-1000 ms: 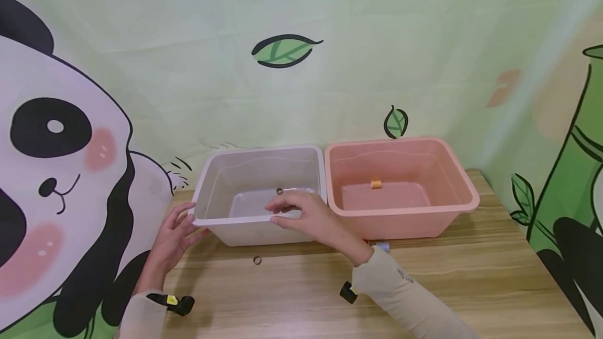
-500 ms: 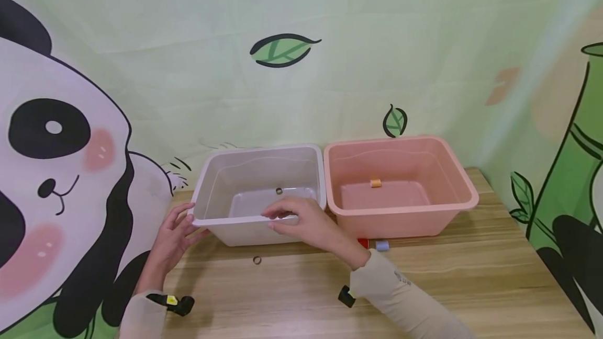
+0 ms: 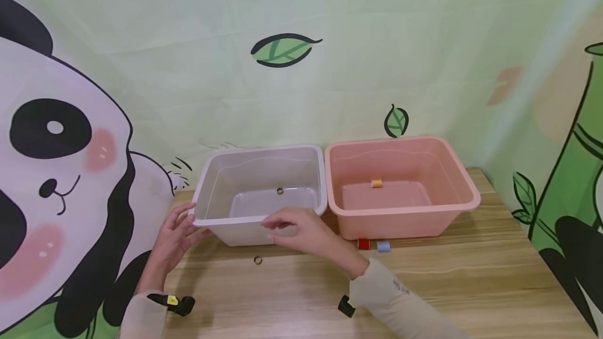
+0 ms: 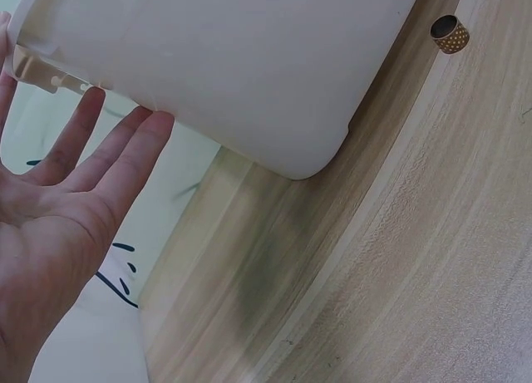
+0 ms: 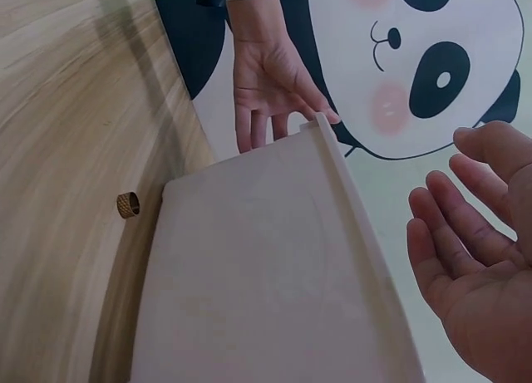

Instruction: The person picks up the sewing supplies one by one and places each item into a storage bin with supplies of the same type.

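Observation:
My left hand (image 3: 176,237) is at the left end of the pale grey plastic tub (image 3: 264,230). In the left wrist view its straight, spread fingers (image 4: 133,163) touch the tub's outer wall, with a digit at the rim. My right hand (image 3: 303,232) hovers by the tub's front rim, fingers loosely bent and nothing between them, as the right wrist view also shows. Inside that tub lies a small brass-coloured ring (image 3: 280,191). Another, a dimpled thimble ring (image 4: 450,36), lies on the table in front of the tub.
A pink tub (image 3: 400,219) stands right beside the grey one and contains an orange thread spool (image 3: 376,183). In front of it lie a red spool (image 3: 364,244) and a light blue spool (image 3: 383,246) on the wooden table (image 3: 447,281). A panda-printed backdrop (image 3: 348,67) rises behind.
My right hand has drawn down and back from over the grey tub's front rim, bringing the red spool into view. The left hand has stayed at the tub's left end.

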Available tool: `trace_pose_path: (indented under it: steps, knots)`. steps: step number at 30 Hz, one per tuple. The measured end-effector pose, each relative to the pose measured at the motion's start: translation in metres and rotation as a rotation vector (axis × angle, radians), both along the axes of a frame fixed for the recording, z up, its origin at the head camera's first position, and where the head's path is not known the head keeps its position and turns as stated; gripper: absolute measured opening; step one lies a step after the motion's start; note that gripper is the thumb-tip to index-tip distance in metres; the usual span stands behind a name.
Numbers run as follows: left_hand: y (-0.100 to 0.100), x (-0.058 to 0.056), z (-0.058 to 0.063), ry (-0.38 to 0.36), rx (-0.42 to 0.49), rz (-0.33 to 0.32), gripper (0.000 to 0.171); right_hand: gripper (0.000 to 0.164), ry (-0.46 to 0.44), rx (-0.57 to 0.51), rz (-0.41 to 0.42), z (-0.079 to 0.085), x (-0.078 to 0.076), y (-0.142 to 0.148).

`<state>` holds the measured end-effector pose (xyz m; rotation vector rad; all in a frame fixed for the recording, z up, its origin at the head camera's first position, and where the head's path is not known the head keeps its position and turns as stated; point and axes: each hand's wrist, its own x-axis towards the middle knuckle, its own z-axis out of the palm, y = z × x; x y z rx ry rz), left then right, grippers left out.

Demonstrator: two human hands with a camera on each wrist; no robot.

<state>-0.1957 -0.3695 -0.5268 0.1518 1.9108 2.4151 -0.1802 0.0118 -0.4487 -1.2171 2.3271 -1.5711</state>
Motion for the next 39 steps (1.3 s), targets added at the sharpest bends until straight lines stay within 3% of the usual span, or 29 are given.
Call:
trace_pose_path:
  steps: [13,39]
  knots:
    - [0.0,-0.001,-0.002,-0.013,-0.028,0.01,0.031,0.029,-0.042,0.007,-0.005,-0.017,0.007,-0.007]
    - [-0.002,0.0,0.0,-0.047,-0.043,0.018,0.035,0.031,-0.079,-0.001,-0.012,-0.04,0.002,-0.006]
